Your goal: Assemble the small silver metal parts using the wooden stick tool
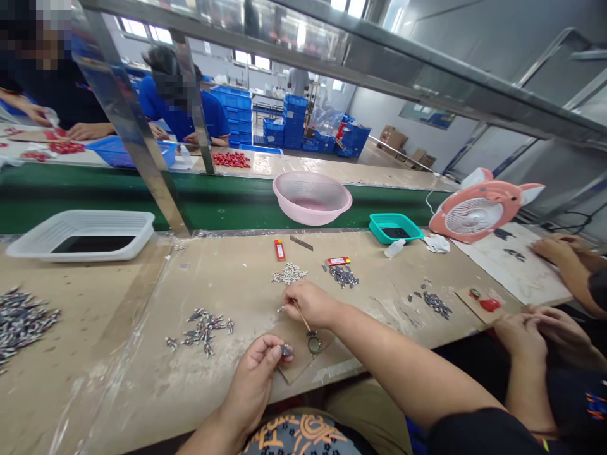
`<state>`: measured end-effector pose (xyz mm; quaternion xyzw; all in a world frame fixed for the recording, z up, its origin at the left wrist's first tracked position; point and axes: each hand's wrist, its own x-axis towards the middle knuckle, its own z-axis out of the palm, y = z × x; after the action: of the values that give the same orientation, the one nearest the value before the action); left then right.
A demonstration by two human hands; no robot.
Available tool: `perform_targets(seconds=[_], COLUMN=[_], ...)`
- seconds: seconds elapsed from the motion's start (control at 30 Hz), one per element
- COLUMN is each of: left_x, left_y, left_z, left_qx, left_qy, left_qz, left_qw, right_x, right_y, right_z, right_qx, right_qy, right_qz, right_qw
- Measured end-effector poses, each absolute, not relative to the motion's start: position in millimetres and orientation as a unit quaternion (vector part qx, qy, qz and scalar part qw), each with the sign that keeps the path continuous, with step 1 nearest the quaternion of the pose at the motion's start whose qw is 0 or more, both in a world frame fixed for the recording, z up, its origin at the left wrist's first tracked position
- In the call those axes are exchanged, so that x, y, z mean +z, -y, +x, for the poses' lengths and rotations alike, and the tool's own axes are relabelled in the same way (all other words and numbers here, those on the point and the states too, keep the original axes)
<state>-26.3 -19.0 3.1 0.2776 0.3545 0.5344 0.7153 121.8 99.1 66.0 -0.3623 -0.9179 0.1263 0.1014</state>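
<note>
My left hand (258, 370) is closed in a pinch on a small dark metal part (286, 349) near the bench's front edge, over a piece of brown card (296, 366). My right hand (310, 304) is closed on a thin wooden stick (302, 319) whose lower end reaches a small round cap (313, 344) on the card; it also pinches a tiny silver part (281, 309). A loose heap of small metal parts (202, 328) lies left of my hands. A silver pile (288, 273) and a darker pile (344, 276) lie beyond my right hand.
A white tray (28, 243) stands at the back left, a pink bowl (312, 197) and teal tray (377, 224) on the green belt, a pink fan (478, 208) at the right. A co-worker's hands (535, 325) work beside me. More parts (21, 319) lie far left.
</note>
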Motion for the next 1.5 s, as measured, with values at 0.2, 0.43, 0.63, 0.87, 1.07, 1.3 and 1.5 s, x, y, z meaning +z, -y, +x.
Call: perform_targets(seconds=[0.2, 0.43, 0.63, 0.87, 1.07, 1.3, 1.5], left_x=[2.3, 9.1, 10.6, 8.5, 11.9, 15.1, 12.8], left_y=[20.3, 27.3, 31.9, 36.4, 39.4, 36.8, 29.1], left_z=[-22.5, -16.5, -14.2, -14.1, -13.4, -22.6, -33.7], left_qx=[0.581, 0.605, 0.611, 0.616, 0.619, 0.629, 0.622], left_qy=[-0.359, -0.429, -0.447, -0.422, -0.419, -0.417, -0.417], left_qz=[0.255, 0.284, 0.296, 0.312, 0.292, 0.270, 0.266], left_qw=[0.685, 0.608, 0.582, 0.587, 0.596, 0.598, 0.607], right_x=[84.6, 79.5, 80.1, 83.2, 84.3, 69.7, 38.0], right_y=[-33.5, -11.1, -5.8, 1.6, 5.3, -25.0, -49.2], right_z=[130.6, 130.7, 129.0, 124.5, 129.7, 178.9, 188.8], right_qx=[0.190, 0.115, 0.068, 0.036, 0.077, 0.117, 0.135], right_qy=[0.872, 0.878, 0.884, 0.890, 0.882, 0.845, 0.903], right_qz=[-0.397, -0.421, -0.428, -0.428, -0.425, -0.455, -0.393], right_qw=[0.213, 0.196, 0.173, 0.151, 0.189, 0.255, 0.110])
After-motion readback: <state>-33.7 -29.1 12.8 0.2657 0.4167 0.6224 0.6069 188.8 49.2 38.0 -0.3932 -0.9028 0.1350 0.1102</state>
